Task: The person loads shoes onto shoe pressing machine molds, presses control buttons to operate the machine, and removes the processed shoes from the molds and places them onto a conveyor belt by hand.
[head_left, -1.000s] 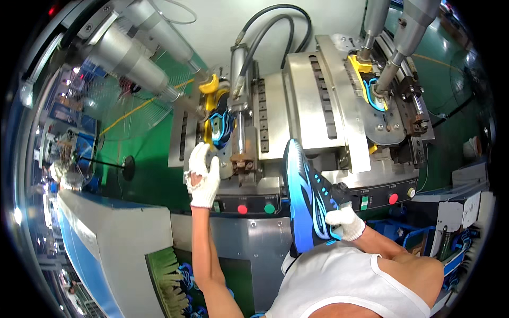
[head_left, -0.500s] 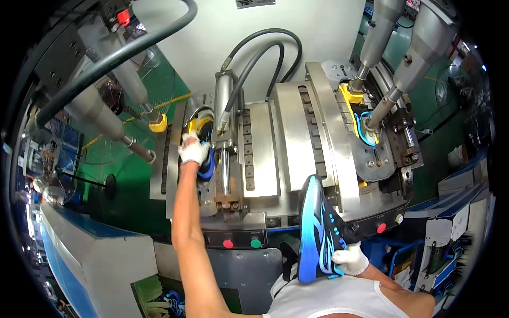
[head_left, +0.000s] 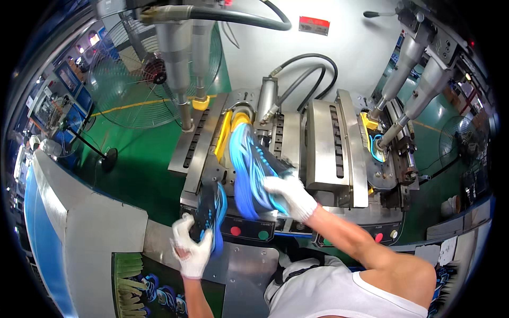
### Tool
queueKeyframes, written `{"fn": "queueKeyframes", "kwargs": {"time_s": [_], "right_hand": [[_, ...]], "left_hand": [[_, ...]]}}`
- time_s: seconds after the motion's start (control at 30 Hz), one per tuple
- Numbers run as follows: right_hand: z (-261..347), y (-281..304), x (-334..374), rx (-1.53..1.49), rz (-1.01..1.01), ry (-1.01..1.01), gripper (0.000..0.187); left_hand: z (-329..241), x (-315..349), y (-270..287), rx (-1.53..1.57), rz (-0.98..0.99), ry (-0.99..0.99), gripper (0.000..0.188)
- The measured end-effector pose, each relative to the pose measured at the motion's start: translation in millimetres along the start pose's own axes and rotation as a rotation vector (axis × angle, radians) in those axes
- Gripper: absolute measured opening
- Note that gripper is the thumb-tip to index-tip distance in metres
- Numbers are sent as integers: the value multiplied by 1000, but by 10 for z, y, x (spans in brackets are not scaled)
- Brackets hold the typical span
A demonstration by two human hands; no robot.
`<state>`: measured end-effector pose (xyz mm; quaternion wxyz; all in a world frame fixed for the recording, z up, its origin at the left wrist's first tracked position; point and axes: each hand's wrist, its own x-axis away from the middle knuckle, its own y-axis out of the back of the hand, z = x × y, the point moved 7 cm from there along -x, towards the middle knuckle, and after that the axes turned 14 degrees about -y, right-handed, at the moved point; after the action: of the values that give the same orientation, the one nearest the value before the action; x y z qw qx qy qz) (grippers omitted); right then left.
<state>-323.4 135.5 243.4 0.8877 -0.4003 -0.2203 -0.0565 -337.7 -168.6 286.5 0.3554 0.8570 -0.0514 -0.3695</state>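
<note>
Blue-and-black running shoe (head_left: pixel 245 164), centre of the frame, toe by a yellow pad (head_left: pixel 240 117), heel end gripped in the right hand (head_left: pixel 290 195). Left hand (head_left: pixel 192 245), lower left, curls half-open around a second shoe (head_left: pixel 208 208), which could slip from so loose a hold.

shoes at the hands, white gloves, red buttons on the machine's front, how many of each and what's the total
Shoes: 2
White gloves: 2
Red buttons: 2
Total: 6
</note>
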Motion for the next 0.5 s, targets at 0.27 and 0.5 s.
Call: {"fn": "queueKeyframes", "kwargs": {"time_s": [0.27,0.5], "right_hand": [[709,-245,-2219,432,-401,78,12],[771,105,-3172,1292,-996,143,38]], "left_hand": [[172,2537,172,-157,462,777,60],[312,4213,-520,-244,424,1203,52]]}}
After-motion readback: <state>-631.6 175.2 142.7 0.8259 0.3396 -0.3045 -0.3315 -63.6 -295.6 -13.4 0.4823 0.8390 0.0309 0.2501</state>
